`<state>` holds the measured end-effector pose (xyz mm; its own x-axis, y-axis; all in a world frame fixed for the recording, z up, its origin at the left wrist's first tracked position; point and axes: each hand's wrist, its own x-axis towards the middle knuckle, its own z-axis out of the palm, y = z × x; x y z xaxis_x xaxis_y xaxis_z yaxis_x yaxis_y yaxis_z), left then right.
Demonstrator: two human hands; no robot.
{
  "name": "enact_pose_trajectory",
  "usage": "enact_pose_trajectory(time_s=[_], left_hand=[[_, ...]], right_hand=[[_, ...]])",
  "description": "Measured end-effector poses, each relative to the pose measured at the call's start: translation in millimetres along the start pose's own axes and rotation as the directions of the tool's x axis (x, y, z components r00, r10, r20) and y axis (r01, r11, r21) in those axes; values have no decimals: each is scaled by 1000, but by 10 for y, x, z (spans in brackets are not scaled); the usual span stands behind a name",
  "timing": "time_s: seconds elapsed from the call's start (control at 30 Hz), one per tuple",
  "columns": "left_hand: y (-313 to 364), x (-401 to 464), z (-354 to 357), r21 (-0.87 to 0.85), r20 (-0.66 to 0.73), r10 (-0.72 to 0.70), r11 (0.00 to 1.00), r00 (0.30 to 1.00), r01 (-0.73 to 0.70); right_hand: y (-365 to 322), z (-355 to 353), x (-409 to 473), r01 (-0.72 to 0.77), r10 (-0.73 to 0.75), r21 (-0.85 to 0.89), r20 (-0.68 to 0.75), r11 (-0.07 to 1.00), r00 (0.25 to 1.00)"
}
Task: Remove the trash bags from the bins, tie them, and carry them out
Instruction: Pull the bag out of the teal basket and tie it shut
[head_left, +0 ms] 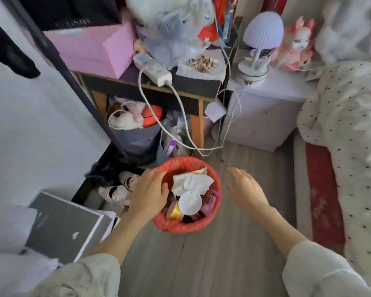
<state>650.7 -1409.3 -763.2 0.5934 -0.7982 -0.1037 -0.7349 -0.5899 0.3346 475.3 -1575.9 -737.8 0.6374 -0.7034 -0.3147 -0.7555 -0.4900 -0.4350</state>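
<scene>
we see a small round bin lined with a red trash bag (pixel 217 189) standing on the wooden floor (pixel 234 243), just in front of a cluttered dark table (pixel 150 88). the bag's edge is folded over the bin's rim all the way round, and the bin is full: crumpled white tissue (pixel 192 182), a round white lid (pixel 190 202), a yellow wrapper (pixel 176 212) and pink packaging (pixel 210 202) lie near the top

the left hand (pixel 149 192) rests on the bin's left rim, its fingers bent over the red plastic and its thumb reaching inward; whether it has actually pinched the bag we cannot tell. the right hand (pixel 244 189) hovers just to the right of the bin, apart from it, fingers spread and loosely bent, holding nothing. both arms wear pale sleeves pushed up the forearm

on the table we see a pink box (pixel 90 48), a white power strip (pixel 153 69) whose cable hangs down to the floor behind the bin, a clear plastic bag (pixel 174 37) of things, and a pile of shells (pixel 201 62) on paper. to the right stands a white nightstand (pixel 266 116) with a mushroom-shaped lamp (pixel 262 33) and a pink plush toy (pixel 296 43). a dotted white bedspread (pixel 351 125) fills the right edge. left of the bin lie slippers (pixel 118 189) and a grey box (pixel 64 226)
</scene>
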Motion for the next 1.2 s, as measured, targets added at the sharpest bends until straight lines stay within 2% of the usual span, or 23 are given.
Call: enact_pose_trajectory(time_s=[0.1, 0.23, 0.33, 0.5, 0.6, 0.7, 0.77, 0.87, 0.97, 1.13, 1.2], left_hand=[[-450, 18, 785, 46, 1, -104, 993, 995, 104], [-954, 149, 1596, -8, 6, -243, 970, 970, 243], [-1195, 369, 1969, -97, -41, -325, 942, 945, 320], [-1240, 593, 2251, -187, -57, -403, 903, 913, 387], [-1175, 641, 2294, -150, -151, -379, 922, 913, 358], [-958, 677, 2295, -119, -125, -331, 941, 935, 317], [-731, 682, 2332, -188, -56, -263, 950, 963, 248], [-411, 834, 2440, -375, 42, -84, 922, 996, 94], [-154, 1051, 2594, -470, 54, 38, 883, 998, -8], [13, 1135, 2713, -469, -14, -62, 882, 998, 48], [-53, 1074, 2708, -475, 5, -144, 871, 990, 129]], right_hand=[[281, 750, 412, -33, 33, -14, -1, 999, 999], [649, 1567, 846, -98, 97, 0, -50, 995, 994], [819, 1961, 1123, -170, 178, 82, -104, 982, 979], [897, 2212, 1383, -165, 230, 268, -237, 949, 944], [1010, 2207, 1356, -135, 235, 336, -278, 932, 931], [1285, 2094, 1213, -195, 309, 372, -277, 907, 910], [1504, 1953, 1092, -244, 362, 377, -281, 893, 889], [1840, 1728, 955, -310, 453, 414, -310, 856, 836], [2109, 1626, 882, -347, 521, 459, -334, 818, 785], [2356, 1644, 855, -389, 572, 507, -274, 769, 773], [2428, 1655, 861, -402, 575, 500, -257, 767, 777]])
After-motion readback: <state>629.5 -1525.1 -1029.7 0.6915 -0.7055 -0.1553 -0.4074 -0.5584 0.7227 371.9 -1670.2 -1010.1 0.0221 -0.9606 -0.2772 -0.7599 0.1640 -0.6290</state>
